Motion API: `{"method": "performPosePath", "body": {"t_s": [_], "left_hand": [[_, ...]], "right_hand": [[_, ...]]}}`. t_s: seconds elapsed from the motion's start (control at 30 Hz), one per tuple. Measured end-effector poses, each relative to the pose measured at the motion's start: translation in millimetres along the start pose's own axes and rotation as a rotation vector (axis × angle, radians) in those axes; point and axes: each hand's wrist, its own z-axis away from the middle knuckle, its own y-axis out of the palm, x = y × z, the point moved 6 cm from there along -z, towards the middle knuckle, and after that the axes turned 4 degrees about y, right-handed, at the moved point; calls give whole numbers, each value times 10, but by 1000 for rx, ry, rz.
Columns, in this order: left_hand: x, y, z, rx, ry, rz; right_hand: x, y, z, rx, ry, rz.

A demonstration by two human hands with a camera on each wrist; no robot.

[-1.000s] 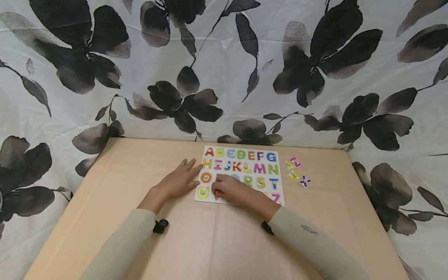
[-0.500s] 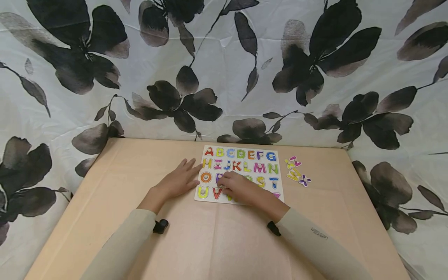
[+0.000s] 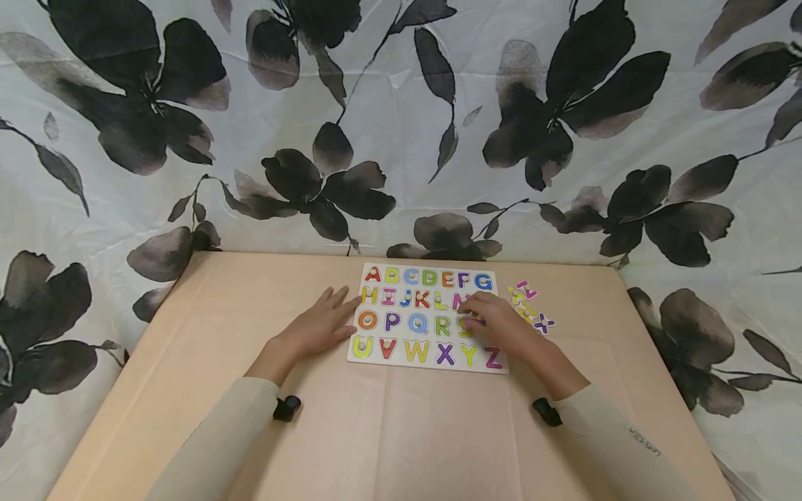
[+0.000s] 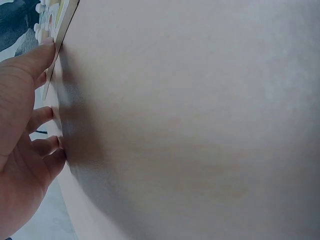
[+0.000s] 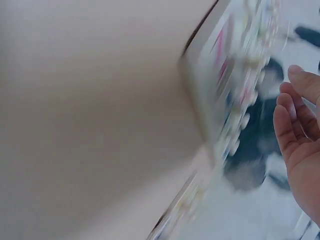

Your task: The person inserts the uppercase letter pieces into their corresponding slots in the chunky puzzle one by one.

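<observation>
A white alphabet puzzle board [image 3: 401,341] with bright letters lies near the table's far edge. My left hand [image 3: 321,323] has its thumb and fingers spread against the board's left edge; the left wrist view shows the thumb at the board's rim. Over the right part of the board is my right hand [image 3: 501,321], covering some letters there. Its fingers are loosely bent with nothing between them in the right wrist view. Loose letter pieces lie just right of the board, among them a purple X [image 3: 543,323] and a pink one [image 3: 526,289]; the hand partly hides a yellow piece.
The light brown table [image 3: 438,438] reaches back to a white cloth [image 3: 432,195] with dark flowers, hung behind it. Small knobs [image 5: 240,125] stand up from the letters in the right wrist view, which is blurred.
My right hand has moved from the red V at the lower left of the board across to its right side, uncovering the bottom row. My left hand stays at the left edge.
</observation>
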Motion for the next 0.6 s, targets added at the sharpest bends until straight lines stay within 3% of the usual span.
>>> {"method": "performPosePath", "body": {"t_s": [0.3, 0.6], "left_hand": [[-3, 20, 11, 4, 3, -1], [0, 10, 8, 7, -7, 4]], "right_hand": [[-817, -235, 217, -112, 149, -15], [-1091, -251, 201, -106, 156, 111]]}}
